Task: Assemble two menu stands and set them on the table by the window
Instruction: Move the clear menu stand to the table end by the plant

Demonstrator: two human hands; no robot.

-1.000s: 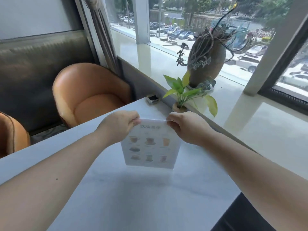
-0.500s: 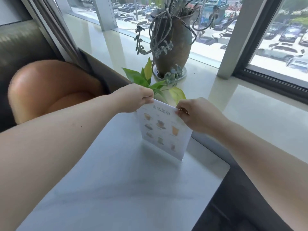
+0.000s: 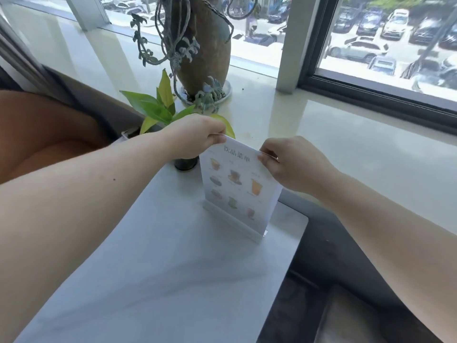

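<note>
While the left hand (image 3: 195,134) and right hand (image 3: 289,162) pinch its top corners, one assembled menu stand (image 3: 237,191) stands on the counter (image 3: 173,268) at frame centre, beside the window; no second stand shows, so that probably remains.

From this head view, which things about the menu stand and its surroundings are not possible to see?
- Second menu stand: not in the head view.
- Menu stand small print: blurred.
- Its back face: turned away.
- Small dark pot: top hidden by the left hand.
- Right hand fingertips: behind the card.
</note>
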